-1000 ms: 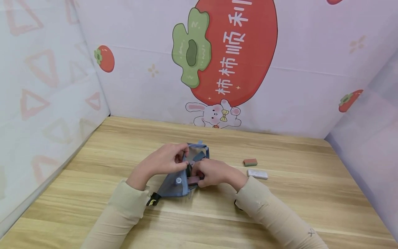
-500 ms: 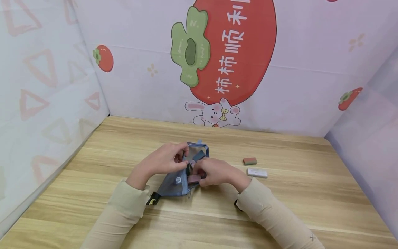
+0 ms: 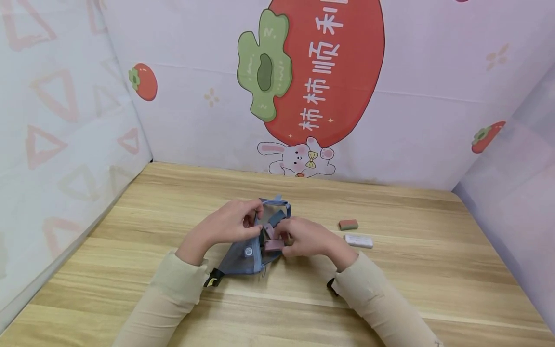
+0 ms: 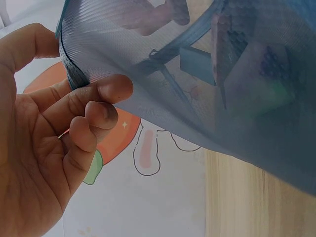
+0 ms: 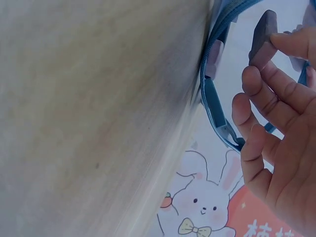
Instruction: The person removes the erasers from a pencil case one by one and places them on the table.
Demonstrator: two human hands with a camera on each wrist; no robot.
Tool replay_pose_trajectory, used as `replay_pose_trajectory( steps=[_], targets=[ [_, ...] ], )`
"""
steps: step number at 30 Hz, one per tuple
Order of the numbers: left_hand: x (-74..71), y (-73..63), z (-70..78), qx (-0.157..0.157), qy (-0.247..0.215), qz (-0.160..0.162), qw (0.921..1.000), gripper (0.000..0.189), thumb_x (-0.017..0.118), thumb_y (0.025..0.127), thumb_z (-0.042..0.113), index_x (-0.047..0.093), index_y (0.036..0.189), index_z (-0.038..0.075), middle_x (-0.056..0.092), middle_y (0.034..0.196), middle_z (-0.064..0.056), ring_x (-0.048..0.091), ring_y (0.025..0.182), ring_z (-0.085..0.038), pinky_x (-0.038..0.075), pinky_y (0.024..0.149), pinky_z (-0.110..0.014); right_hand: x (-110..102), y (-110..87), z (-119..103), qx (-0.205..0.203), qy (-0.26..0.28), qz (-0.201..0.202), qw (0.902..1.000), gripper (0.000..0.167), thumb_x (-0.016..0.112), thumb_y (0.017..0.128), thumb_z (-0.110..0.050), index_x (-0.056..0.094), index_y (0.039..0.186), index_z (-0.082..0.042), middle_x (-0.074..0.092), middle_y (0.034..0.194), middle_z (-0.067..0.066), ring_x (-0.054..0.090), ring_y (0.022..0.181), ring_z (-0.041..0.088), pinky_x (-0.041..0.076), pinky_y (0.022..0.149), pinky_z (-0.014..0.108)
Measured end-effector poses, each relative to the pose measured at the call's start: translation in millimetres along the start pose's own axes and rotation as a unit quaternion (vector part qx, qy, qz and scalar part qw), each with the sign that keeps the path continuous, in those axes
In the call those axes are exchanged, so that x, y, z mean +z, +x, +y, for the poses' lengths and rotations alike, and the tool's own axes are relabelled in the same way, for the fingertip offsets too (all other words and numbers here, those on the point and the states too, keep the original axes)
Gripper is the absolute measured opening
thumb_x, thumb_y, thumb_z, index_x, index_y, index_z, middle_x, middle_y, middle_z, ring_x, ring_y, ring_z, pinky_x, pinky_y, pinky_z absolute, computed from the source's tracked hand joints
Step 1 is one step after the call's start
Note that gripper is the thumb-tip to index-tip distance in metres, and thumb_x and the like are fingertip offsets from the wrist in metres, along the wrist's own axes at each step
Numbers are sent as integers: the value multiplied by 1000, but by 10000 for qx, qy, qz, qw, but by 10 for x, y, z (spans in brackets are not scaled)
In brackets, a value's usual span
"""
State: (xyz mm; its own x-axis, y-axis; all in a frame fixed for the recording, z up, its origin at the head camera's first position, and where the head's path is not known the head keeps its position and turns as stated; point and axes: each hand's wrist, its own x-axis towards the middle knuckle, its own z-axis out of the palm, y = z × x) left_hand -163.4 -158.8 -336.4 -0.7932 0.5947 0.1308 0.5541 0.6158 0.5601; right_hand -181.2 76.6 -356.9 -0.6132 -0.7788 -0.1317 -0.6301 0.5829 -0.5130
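A blue mesh zip pouch [image 3: 243, 258] lies on the table with its mouth spread open. My left hand [image 3: 231, 221] pinches its zipped edge between thumb and fingers; the left wrist view shows the mesh [image 4: 247, 131] hanging from that grip. At the mouth, my right hand [image 3: 310, 236] pinches a small mauve block [image 5: 264, 39], eraser-like, between thumb and fingertips. Its ring and little fingers are loosely bent. Inside the pouch, a blue block [image 3: 276, 218] and another pinkish block [image 3: 269, 230] show. Through the mesh, more pieces look blurred.
Right of the pouch lie a red-and-green eraser [image 3: 349, 225] and a white eraser [image 3: 359, 241]. A small black object [image 3: 332, 286] sits partly under the right sleeve. Printed cloth walls [image 3: 195, 125] enclose the wooden table [image 3: 269, 313].
My right hand has shifted slightly up and to the right at the pouch mouth, with the mauve block in its fingertips. The left hand keeps its hold on the pouch edge.
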Motion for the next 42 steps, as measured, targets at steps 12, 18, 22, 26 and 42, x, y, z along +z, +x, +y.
replay_pose_trajectory(
  steps=[12,18,22,26,42],
  targets=[
    [1,-1,2,13,2,11,10000,16,64,83,17,58,97,11,54,67,7,51,62,-6,46,60,-23,-11,-99,-11,32,53,205,9998,28,69,81,-12,68,108,-11,61,91,-3,56,84,17,45,69,26],
    [-3,-1,4,6,-7,-3,10000,15,64,83,16,57,97,12,54,66,8,51,61,-6,46,60,-23,-14,-142,-3,107,11,243,9996,25,70,81,-13,68,106,-13,61,92,-2,55,87,19,45,72,27],
    [-5,-2,4,19,1,7,10000,16,64,83,16,58,97,12,54,66,8,50,61,-6,45,60,-23,-27,-173,-6,112,-40,313,9994,23,70,81,-13,68,104,-13,61,91,-2,55,87,19,45,72,27],
    [-2,-2,2,12,14,12,10000,16,64,83,16,58,97,11,53,66,8,50,61,-6,45,61,-23,-35,-200,-1,109,-103,385,9991,22,70,81,-12,68,102,-14,61,90,-4,54,85,17,45,72,27],
    [-7,-3,7,20,18,35,10000,15,64,83,16,58,96,11,54,64,8,52,61,-5,46,60,-23,-58,-257,27,205,2,443,9988,21,70,82,-11,67,103,-15,60,91,-5,53,89,17,45,76,29]
  ],
)
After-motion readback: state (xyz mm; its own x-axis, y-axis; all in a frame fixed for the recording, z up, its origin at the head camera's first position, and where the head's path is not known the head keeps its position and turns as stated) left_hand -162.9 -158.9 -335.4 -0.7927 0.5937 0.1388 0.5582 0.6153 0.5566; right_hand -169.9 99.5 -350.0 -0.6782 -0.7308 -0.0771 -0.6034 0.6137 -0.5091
